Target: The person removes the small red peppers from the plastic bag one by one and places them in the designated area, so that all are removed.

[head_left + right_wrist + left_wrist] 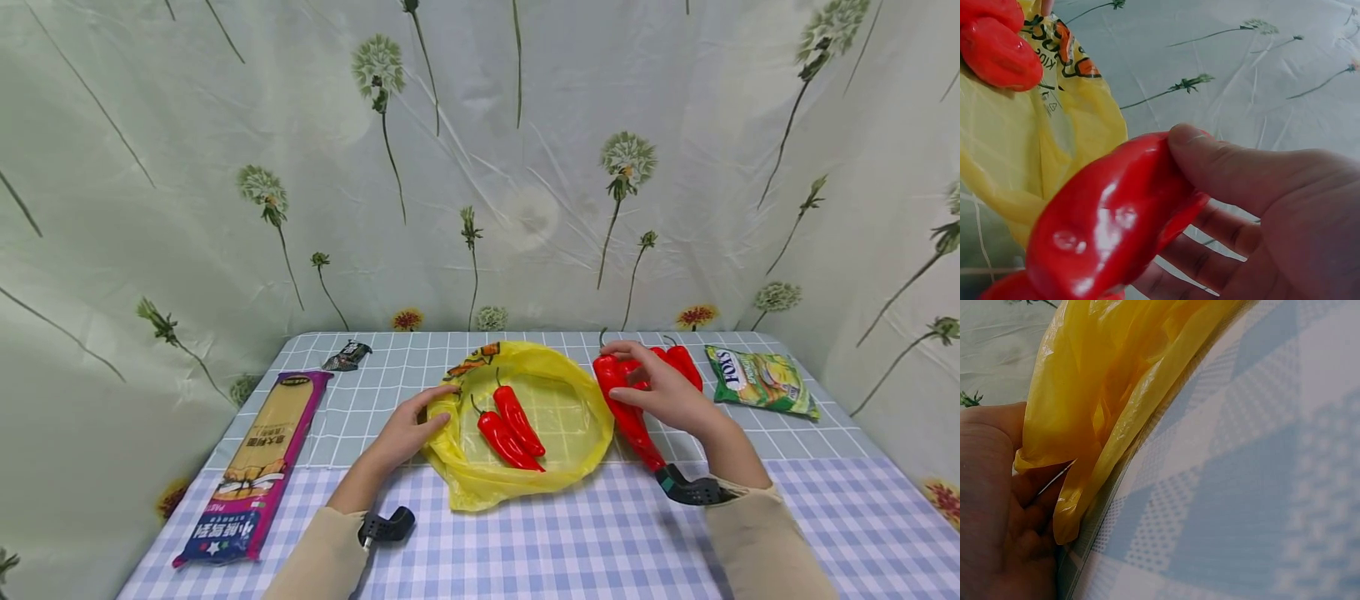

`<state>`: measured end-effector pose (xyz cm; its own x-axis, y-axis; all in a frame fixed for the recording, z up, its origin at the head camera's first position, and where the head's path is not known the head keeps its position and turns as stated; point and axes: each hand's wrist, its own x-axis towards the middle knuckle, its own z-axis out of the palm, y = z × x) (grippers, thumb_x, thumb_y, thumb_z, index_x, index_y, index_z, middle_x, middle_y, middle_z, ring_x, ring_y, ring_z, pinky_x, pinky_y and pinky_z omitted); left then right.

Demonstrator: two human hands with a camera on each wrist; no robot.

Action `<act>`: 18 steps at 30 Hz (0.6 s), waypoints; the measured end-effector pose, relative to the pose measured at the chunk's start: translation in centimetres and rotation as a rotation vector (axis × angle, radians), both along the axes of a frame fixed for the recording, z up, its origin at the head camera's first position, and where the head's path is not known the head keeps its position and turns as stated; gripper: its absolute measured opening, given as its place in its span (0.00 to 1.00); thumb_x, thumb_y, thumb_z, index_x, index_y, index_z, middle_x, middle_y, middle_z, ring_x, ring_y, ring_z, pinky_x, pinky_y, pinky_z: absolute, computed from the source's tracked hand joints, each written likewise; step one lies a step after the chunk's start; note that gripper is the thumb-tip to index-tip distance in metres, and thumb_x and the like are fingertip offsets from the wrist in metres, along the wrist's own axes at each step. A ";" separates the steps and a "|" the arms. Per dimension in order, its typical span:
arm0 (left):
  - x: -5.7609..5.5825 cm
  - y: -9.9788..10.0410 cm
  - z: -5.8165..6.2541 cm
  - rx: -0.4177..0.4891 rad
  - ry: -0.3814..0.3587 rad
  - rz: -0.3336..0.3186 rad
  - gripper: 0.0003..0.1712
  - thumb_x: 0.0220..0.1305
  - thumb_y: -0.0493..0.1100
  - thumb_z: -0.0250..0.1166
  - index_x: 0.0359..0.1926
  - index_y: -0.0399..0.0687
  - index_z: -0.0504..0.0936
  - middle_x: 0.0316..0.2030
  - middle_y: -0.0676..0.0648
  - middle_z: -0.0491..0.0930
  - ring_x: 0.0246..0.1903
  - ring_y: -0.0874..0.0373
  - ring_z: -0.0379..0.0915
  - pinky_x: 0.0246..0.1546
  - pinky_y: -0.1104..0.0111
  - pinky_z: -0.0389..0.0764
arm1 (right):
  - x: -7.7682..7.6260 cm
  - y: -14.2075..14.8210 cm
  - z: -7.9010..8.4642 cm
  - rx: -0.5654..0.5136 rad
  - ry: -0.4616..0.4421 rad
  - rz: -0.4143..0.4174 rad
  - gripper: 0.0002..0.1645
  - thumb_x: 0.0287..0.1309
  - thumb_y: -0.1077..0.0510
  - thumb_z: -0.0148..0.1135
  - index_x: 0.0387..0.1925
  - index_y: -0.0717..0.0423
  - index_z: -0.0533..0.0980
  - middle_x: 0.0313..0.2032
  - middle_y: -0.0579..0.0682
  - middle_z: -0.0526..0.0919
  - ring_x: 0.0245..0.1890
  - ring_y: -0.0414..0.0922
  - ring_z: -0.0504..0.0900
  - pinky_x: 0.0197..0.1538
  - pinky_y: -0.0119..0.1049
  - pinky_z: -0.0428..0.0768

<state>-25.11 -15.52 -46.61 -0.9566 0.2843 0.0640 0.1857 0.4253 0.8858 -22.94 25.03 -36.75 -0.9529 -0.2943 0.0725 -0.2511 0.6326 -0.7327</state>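
Note:
A yellow plastic bag [562, 479] lies with its mouth spread wide on the cloth. Two red chili peppers with thin dark stems, one pepper [519, 421] beside another pepper [501, 440], lie inside it. My left hand [405, 429] holds the bag's left rim between thumb and fingers; the left wrist view shows the yellow film [1085, 412] at the thumb. Right of the bag, my right hand [660, 390] grips another red chili pepper [1104, 212], thumb on top and fingers beneath. More red peppers [684, 365] lie behind that hand, partly hidden by it.
A long pasta packet [258, 467] lies at the left, with a small black wrapper [347, 356] behind it. On the far right rests a green FOX'S candy bag [761, 382]. A checked cloth [570, 550] covers the table, and a dandelion-print curtain [525, 167] hangs behind.

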 end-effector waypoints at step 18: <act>0.1 0.0 0.1 0.000 -0.009 0.006 0.27 0.70 0.45 0.62 0.68 0.66 0.72 0.72 0.49 0.68 0.75 0.45 0.56 0.76 0.45 0.54 | -0.4 3.4 -0.5 -0.002 -0.082 -0.006 0.39 0.58 0.66 0.64 0.69 0.52 0.60 0.62 0.66 0.69 0.59 0.67 0.72 0.45 0.49 0.88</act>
<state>-25.02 -15.51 -46.51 -0.9588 0.2787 0.0551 0.1749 0.4262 0.8875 -23.35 28.39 -37.29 -0.9576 -0.2881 -0.0055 -0.1859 0.6323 -0.7521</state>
